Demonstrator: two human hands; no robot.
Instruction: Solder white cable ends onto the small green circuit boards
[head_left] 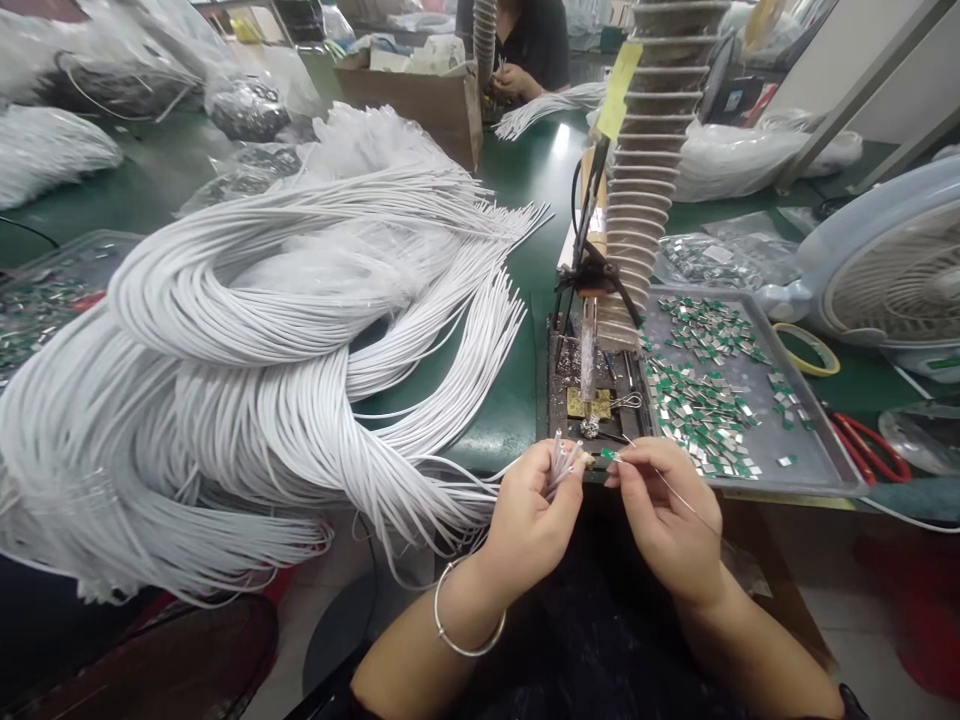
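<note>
My left hand (534, 512) is closed around a bunch of white cables (562, 462), their cut ends pointing up past the fingers. Close to its right, my right hand (667, 515) pinches a small green circuit board (607, 454) at the fingertips. A thin silvery wire, which looks like solder wire (679, 492), also runs through the right hand. Just beyond both hands, a soldering iron (589, 350) stands tip down in a holder over a dark soldering station (559, 385) with a yellow sponge (579, 403). Where cable and board meet is too small to make out.
Thick coils of white cable (247, 330) cover the left side. A grey tray (814, 440) of small green boards lies right, beside a fan (892, 260) and red-handled pliers (870, 450). A ribbed duct (641, 180) hangs above the iron. Another person (544, 45) sits opposite.
</note>
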